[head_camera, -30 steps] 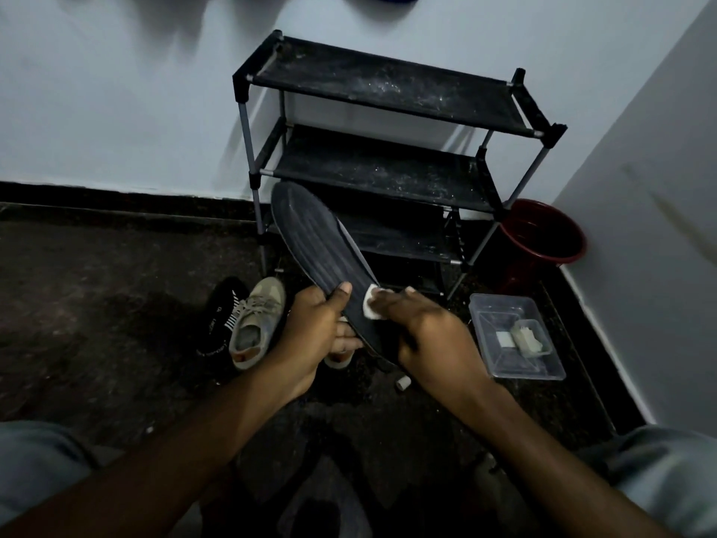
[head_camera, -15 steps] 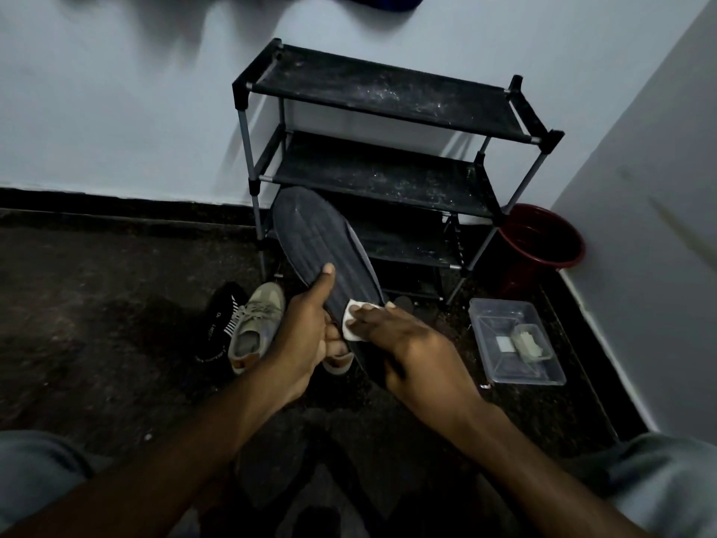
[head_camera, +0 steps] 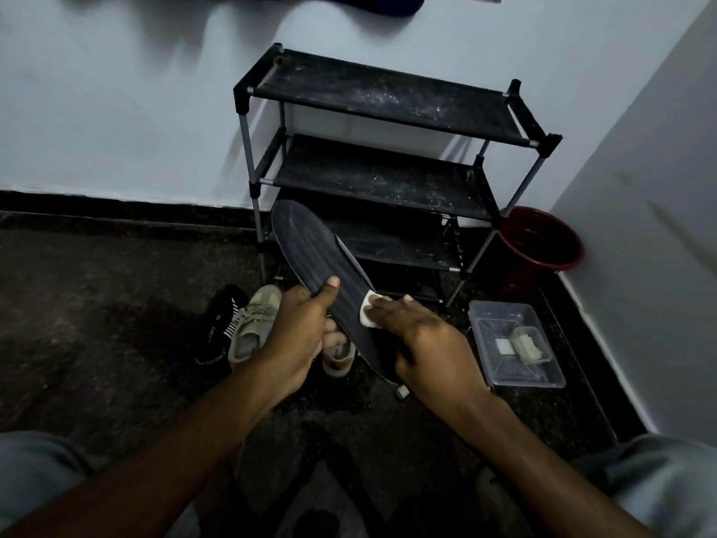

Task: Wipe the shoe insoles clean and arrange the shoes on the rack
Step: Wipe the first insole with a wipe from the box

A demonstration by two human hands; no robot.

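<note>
The left hand (head_camera: pixel 298 335) gripped the dark ribbed insole (head_camera: pixel 322 258) near its middle. Its thumb lay flat on the ribbed upper face at the left edge, and its fingers (head_camera: pixel 333 337) were curled round underneath. The right hand (head_camera: pixel 426 343) reached over the insole's near end with its fingers only slightly bent. Its fingertips pressed a small white pad (head_camera: pixel 366 310) onto the ribbed face near the right edge, and its thumb was bent in below, so pad and insole were pinched between them.

The insole was held clear of the floor (head_camera: pixel 97 324) and slanted, its rounded far end up in front of the lowest shelf of the black shoe rack (head_camera: pixel 388 110), which stood at the floor's back edge against the wall. Below the left hand lay a tan sneaker (head_camera: pixel 254 324) with a black shoe (head_camera: pixel 221 324) touching its left side; a second tan shoe (head_camera: pixel 337 359) showed under the insole. A clear plastic container (head_camera: pixel 516 343) sat near the floor's right edge, and a red bucket (head_camera: pixel 543 242) stood in the back right corner.
</note>
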